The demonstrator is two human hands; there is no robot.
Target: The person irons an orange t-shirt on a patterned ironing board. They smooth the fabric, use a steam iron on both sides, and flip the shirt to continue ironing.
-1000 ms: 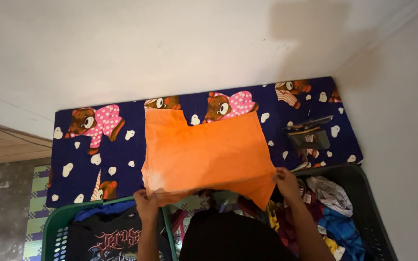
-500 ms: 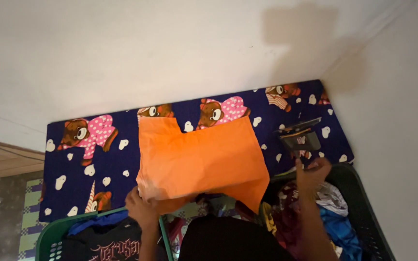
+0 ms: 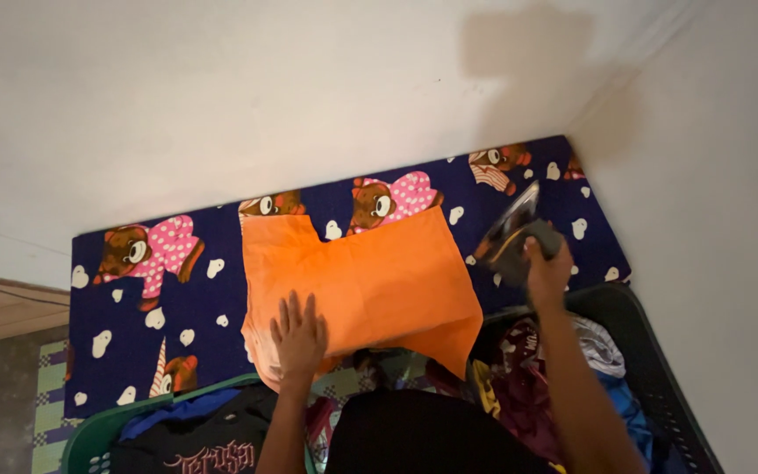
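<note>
Orange garment (image 3: pixel 357 285) lies spread on the dark-blue bear-print mat (image 3: pixel 177 290), w/ its near edge hanging off toward the person; it looks folded at least once, judging by the doubled edge on the near-left corner, and the surface reads mostly flat w/ a few soft creases. Left hand (image 3: pixel 298 333) is open, palm down, fingers spread, pressing the near-left part of the cloth to pin it. Right hand (image 3: pixel 544 268) is closed around the handle of a clothes iron (image 3: pixel 512 233), which is tilted up and off the mat, just beside the garment's right edge, not touching the fabric. So the way I read it: cloth is laid out and held, iron is picked up, but the pressing of this piece is not yet started — no contact btwn soleplate and cloth. Left to do, by the look of it: bring iron onto the orange cloth and work across it. Green basket (image 3: pixel 133 412) at near left holds a black printed shirt and smth blue, neatly laid; dark basket (image 3: pixel 651 351) at near right holds a jumbled heap of mixed clothes, so plenty seems left. White wall behind the mat.
</note>
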